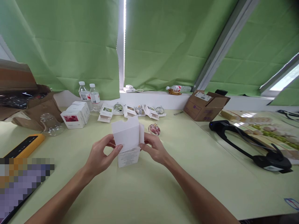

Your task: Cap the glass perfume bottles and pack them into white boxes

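Fingers of the left hand (100,154) and right hand (155,149) pinch opposite sides of a white carton (127,137) at the frame's centre. Its thin, smooth card looks light and crushable, best held by the folded edges. Just beyond, a glossy round ornament (154,129) seems fragile; right of centre sits a corrugated brown box (198,107).

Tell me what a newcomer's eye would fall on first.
Broad green blinds fill the background. In the middle, the left hand and right hand hold a white cardboard box, flaps open. A curved black plastic headset-like device lies to their right on the pale green table.
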Motion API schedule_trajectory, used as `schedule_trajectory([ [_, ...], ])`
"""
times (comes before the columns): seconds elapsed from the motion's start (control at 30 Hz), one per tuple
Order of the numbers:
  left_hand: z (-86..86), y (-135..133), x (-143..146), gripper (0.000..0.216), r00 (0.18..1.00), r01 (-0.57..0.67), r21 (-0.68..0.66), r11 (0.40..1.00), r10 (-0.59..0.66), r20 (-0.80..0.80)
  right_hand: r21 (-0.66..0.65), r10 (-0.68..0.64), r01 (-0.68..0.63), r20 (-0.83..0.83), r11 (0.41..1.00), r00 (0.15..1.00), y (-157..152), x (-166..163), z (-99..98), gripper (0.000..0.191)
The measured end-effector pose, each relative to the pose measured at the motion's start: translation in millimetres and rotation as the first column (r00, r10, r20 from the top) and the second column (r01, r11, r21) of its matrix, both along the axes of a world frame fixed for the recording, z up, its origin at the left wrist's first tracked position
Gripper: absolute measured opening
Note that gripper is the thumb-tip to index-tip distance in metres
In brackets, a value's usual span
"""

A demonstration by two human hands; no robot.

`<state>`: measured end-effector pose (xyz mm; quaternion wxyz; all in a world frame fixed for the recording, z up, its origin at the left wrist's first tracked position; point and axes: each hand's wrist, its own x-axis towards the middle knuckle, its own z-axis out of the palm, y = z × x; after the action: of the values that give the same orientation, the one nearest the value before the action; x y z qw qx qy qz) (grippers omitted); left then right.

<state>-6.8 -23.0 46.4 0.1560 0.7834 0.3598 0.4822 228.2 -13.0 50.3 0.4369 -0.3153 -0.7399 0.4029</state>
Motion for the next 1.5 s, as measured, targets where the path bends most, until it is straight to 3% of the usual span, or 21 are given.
schedule_trajectory([
  [0.17,-0.8,1,0,0.018,1.000,-0.005,-0.010,1.000,0.005,-0.009,-0.002,-0.008,0.008,-0.020,1.000,1.000,0,-1,-0.2,0.016],
  [0.53,0.0,-1,1,0.019,1.000,-0.025,-0.027,0.999,0.025,-0.008,0.147,-0.089,0.075,0.097,0.986,0.991,-1,-1,-2.6,0.018],
  [0.7,-0.9,0,1,0.020,1.000,-0.018,-0.021,1.000,0.018,-0.009,0.128,-0.040,0.030,0.080,0.991,0.996,-2,-1,1.0,0.026],
  [0.97,0.5,-1,2,0.017,1.000,-0.013,-0.014,1.000,0.013,-0.018,0.143,-0.135,0.122,0.082,0.982,0.987,-4,-8,1.2,0.029],
  [1.23,0.3,-3,5,0.037,0.999,-0.048,-0.018,0.999,0.049,0.018,0.267,-0.224,0.192,0.093,0.944,0.970,-3,-10,-1.7,0.025],
  [1.5,-1.4,-1,1,0.028,0.999,-0.042,-0.011,0.999,0.042,-0.022,0.354,-0.283,0.235,0.090,0.905,0.955,-3,-12,-2.6,0.023],
])
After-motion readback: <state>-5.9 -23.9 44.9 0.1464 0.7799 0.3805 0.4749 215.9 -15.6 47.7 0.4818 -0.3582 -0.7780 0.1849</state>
